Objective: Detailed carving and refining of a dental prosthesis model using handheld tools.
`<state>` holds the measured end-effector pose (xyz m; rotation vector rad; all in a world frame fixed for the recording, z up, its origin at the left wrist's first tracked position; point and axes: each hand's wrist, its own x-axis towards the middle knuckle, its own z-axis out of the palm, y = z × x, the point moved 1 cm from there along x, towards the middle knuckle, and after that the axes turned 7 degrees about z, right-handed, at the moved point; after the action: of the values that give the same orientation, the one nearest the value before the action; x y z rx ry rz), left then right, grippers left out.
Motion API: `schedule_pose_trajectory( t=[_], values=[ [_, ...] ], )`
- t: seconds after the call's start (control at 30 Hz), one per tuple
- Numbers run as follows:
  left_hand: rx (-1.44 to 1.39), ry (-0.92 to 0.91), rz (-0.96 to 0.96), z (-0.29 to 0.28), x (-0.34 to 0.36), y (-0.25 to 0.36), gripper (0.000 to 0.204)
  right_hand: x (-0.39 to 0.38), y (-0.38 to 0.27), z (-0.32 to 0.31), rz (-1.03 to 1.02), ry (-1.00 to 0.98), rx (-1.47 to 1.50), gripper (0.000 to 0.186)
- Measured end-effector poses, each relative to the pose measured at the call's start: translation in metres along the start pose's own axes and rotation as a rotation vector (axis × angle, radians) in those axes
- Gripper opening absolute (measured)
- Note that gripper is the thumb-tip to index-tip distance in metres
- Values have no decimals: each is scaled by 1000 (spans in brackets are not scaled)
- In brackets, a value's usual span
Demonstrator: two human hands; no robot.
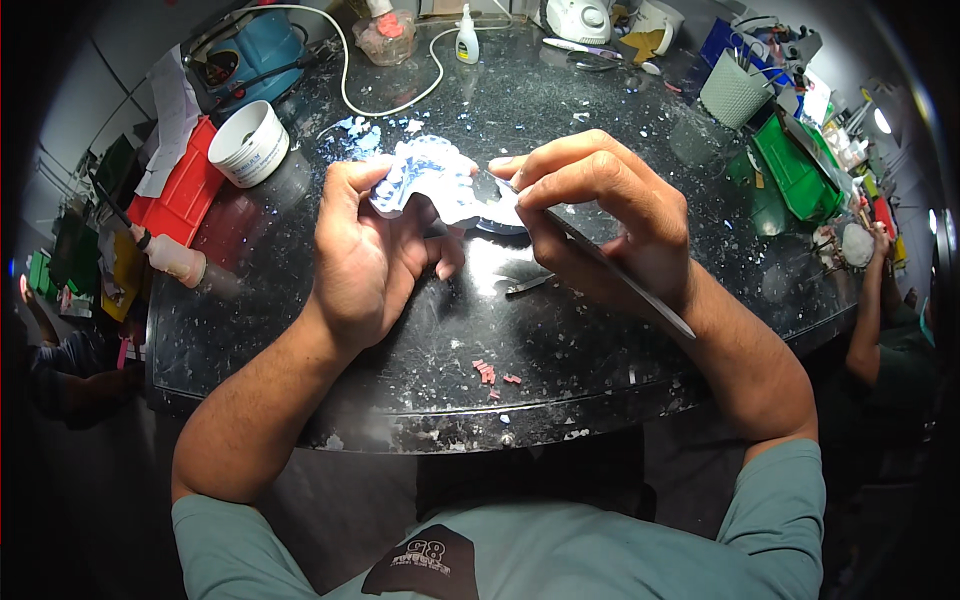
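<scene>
A white plaster dental cast with blue patches (420, 180) is held up over the black worktop by my left hand (355, 255), its thumb and fingers around the cast. My right hand (610, 210) grips a slim metal instrument (640, 290), whose upper end is at the right part of the cast, partly hidden by glare. A small dark tool (530, 283) lies beneath, between my hands. Several small pink pieces (485, 372) lie near the front edge, and blue-white scraps (355, 130) lie behind my left hand.
White tub (248, 143), red tray (160, 213) and squeeze bottle (178, 260) at left; green tray (790, 175) and pot of tools (733, 90) at right; blue device (248, 60), cord and small bottle (466, 40) behind. Co-workers (870, 330) (65, 365) work at both sides.
</scene>
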<state>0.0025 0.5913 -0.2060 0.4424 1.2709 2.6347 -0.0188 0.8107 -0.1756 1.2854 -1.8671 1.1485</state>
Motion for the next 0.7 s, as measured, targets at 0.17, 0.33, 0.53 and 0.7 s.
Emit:
schedule_pose_trajectory(
  t=[0.17, 0.33, 0.53, 0.7],
  values=[
    [17, 19, 13, 4, 1, 0, 61, 1, -2, 0, 30, -10, 6, 23],
    [27, -22, 15, 3, 0, -2, 57, 3, -6, -2, 55, -21, 15, 22],
    [45, -47, 12, 18, 1, 3, 50, 2, -6, -4, 93, -11, 26, 20],
    [111, -45, 36, 21, 4, 4, 59, 1, -1, -6, 128, 22, 21, 18]
  ],
)
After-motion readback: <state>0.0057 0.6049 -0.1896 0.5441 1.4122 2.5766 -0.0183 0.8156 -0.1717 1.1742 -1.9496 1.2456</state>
